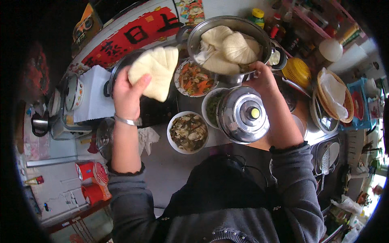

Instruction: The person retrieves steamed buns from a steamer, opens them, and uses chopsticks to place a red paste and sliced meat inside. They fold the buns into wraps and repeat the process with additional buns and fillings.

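In my left hand is a pale, fan-shaped steamed bun, gripped between thumb and fingers. It is held up left of a metal steamer pot. My right hand has its fingers closed on the pot's near right rim. Several pale folded steamed buns lie inside the pot on whitish cloth. Under my right forearm sits a shiny metal lid with a pale green knob. It partly hides a bowl of green food.
A plate of carrot stir-fry and a white bowl of mixed cooked food stand between my arms. Behind my left hand is a dark pot. To the right are a yellow strainer and wicker baskets.
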The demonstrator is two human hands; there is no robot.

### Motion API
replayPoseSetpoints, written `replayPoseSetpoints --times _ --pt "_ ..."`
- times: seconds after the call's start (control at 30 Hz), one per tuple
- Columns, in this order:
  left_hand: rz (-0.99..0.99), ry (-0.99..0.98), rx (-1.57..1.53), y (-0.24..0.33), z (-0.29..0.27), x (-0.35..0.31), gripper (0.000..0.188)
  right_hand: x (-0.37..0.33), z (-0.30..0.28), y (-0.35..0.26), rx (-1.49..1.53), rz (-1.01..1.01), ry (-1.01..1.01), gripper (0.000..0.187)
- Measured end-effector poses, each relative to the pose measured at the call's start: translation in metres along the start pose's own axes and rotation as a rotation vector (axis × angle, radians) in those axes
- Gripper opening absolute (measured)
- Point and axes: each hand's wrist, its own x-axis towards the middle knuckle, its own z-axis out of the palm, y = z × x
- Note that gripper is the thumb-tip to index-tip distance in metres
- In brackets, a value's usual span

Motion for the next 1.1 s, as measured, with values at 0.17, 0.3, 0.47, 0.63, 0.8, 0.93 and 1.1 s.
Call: replayPoseSetpoints --times 0.17,0.3,0.47,0.63,0.8,0.93,1.1 --pt "-0.119 0.180 -0.046 -0.034 -0.017 -0.064 0.037 0.054 0.027 0.007 0.035 0.058 -0.007 0.030" --pt "-0.258 0.195 -0.029 -0.056 -0.025 -0.102 0.039 0.093 0.027 0.021 -0.010 0.046 0.049 0.032" --pt "-0.329 0.069 -0.051 -0.072 -0.027 -0.108 0.041 0.116 -0.012 0.012 -0.252 -0.067 -0.248 0.043" --pt "-0.341 -0.261 -0.089 -0.111 0.003 -0.033 0.040 0.076 -0.041 -0.045 0.072 0.163 -0.206 0.039" --pt "-0.310 -0.783 0.240 -0.186 0.084 0.105 0.061 0.023 -0.056 -0.090 0.143 0.178 -0.216 0.034" --pt "-0.329 -0.924 0.532 -0.238 0.156 0.169 0.059 0.012 -0.074 -0.103 0.188 0.135 -0.271 0.038" --pt "-0.429 -1.039 0.731 -0.281 0.199 0.199 0.056 0.004 -0.088 -0.105 -0.370 -0.158 -0.093 0.043"
